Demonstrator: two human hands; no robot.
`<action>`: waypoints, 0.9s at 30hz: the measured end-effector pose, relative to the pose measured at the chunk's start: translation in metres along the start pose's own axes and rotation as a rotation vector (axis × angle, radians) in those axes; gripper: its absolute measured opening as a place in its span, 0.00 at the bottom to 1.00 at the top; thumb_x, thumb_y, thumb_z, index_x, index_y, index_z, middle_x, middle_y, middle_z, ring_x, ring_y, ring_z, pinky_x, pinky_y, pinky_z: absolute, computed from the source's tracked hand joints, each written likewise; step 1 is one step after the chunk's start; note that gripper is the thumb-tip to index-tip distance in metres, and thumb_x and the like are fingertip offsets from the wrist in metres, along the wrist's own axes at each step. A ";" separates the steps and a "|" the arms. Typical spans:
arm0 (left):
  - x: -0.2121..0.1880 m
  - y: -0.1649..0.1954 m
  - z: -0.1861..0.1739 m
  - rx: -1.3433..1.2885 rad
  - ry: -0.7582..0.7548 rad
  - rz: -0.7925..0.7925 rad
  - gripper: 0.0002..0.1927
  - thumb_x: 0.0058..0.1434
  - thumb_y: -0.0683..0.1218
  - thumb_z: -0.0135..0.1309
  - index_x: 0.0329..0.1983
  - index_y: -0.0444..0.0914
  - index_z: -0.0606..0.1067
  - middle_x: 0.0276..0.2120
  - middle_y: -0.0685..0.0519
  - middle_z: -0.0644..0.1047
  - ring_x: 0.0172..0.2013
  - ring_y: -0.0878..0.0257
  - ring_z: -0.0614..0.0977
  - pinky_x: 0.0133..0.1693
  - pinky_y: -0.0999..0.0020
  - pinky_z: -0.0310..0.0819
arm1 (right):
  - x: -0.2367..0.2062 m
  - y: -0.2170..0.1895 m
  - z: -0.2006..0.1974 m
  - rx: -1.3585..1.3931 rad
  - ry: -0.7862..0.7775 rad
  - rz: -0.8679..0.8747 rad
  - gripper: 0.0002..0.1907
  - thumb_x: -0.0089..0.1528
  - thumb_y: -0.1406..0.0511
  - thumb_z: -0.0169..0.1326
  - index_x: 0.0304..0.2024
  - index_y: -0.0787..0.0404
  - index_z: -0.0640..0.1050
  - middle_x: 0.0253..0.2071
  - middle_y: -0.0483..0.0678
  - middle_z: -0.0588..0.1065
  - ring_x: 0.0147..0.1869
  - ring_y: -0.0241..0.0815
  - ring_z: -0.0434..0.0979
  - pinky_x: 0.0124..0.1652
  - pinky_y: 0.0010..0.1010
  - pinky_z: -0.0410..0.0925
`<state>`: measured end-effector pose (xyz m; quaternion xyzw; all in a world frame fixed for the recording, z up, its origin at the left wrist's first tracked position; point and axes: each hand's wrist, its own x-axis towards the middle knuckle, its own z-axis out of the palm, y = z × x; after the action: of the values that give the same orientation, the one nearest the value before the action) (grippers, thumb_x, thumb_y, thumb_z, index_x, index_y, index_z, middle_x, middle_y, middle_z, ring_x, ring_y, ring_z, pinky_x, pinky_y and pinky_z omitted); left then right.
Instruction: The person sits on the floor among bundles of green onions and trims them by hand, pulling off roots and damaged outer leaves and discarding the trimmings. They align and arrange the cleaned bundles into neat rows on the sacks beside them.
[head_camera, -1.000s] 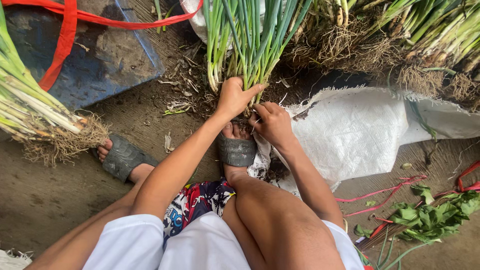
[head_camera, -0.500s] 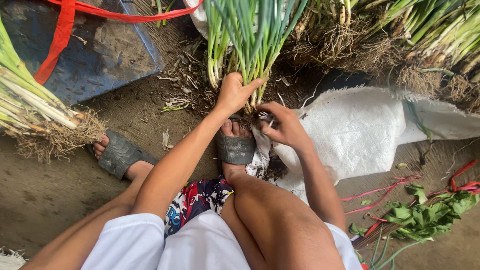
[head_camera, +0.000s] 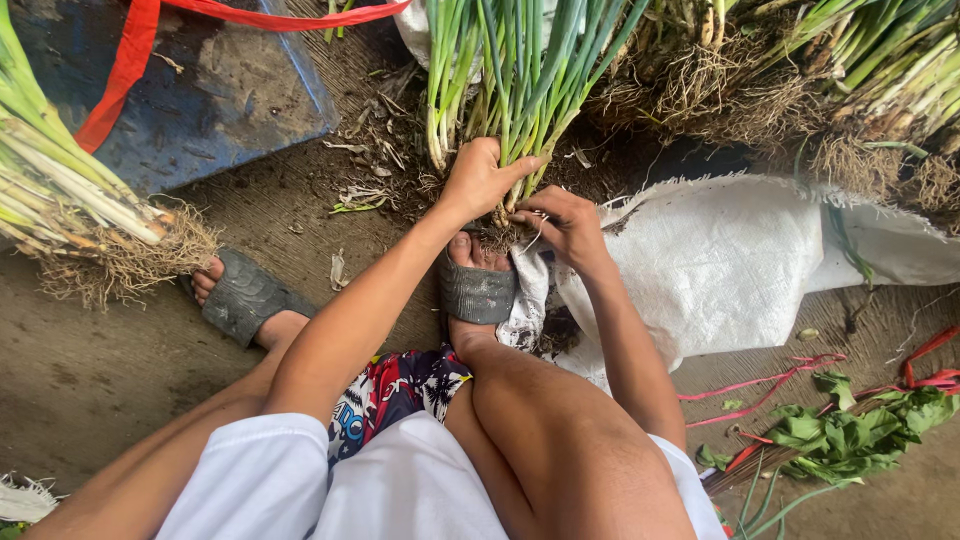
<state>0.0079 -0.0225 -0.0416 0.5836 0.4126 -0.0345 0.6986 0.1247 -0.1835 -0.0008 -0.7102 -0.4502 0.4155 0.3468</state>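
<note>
Green onions (head_camera: 520, 70) stand as a bunch in the upper middle of the frame, their long green leaves going up out of the picture and their white bases and roots gathered just above the person's toes. Below and right of them lies a white woven sack (head_camera: 720, 270), spread across the middle right of the frame on the brown ground. A blue sheet (head_camera: 220, 90) with a red strap (head_camera: 130, 60) over it fills the upper left. Another bunch of onions (head_camera: 70, 210), with pale stems and a mop of dry roots, lies along the left edge, and more rooted bunches (head_camera: 820, 90) are piled in the upper right. A heap of green leaves (head_camera: 850, 435) lies in the lower right, near thin red strings (head_camera: 760, 385). The person sits with knees bent, both feet in grey sandals (head_camera: 478, 292). The left hand (head_camera: 482, 180) is closed around the lower part of the upright bunch, thumb on the right side of the stems, holding it firmly. The right hand (head_camera: 570, 225) is just beside it, touching the roots at the base, its fingers curled and pinched on some thin root or fibre; how tight this pinch is, I cannot tell.
</note>
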 end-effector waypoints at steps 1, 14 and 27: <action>0.000 0.000 0.000 0.003 0.009 0.012 0.19 0.60 0.57 0.65 0.35 0.35 0.85 0.20 0.53 0.80 0.21 0.71 0.76 0.26 0.68 0.72 | 0.000 -0.001 -0.001 -0.033 -0.010 -0.021 0.09 0.63 0.70 0.62 0.46 0.63 0.80 0.41 0.50 0.78 0.42 0.48 0.81 0.42 0.35 0.73; -0.004 0.001 0.006 0.025 0.046 0.019 0.18 0.60 0.56 0.65 0.33 0.35 0.84 0.17 0.52 0.79 0.19 0.69 0.75 0.24 0.66 0.71 | 0.003 -0.040 0.006 -0.435 -0.013 0.005 0.15 0.55 0.66 0.66 0.43 0.63 0.78 0.35 0.52 0.75 0.35 0.54 0.79 0.36 0.43 0.72; 0.000 -0.002 0.009 0.038 0.090 0.066 0.22 0.61 0.59 0.64 0.23 0.37 0.81 0.14 0.55 0.76 0.16 0.70 0.74 0.20 0.69 0.68 | 0.007 -0.015 -0.007 -0.250 -0.251 -0.002 0.16 0.53 0.66 0.66 0.39 0.66 0.76 0.32 0.53 0.75 0.31 0.51 0.79 0.35 0.40 0.75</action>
<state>0.0119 -0.0311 -0.0437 0.6111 0.4233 0.0071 0.6688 0.1271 -0.1722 0.0132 -0.6899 -0.5388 0.4414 0.1972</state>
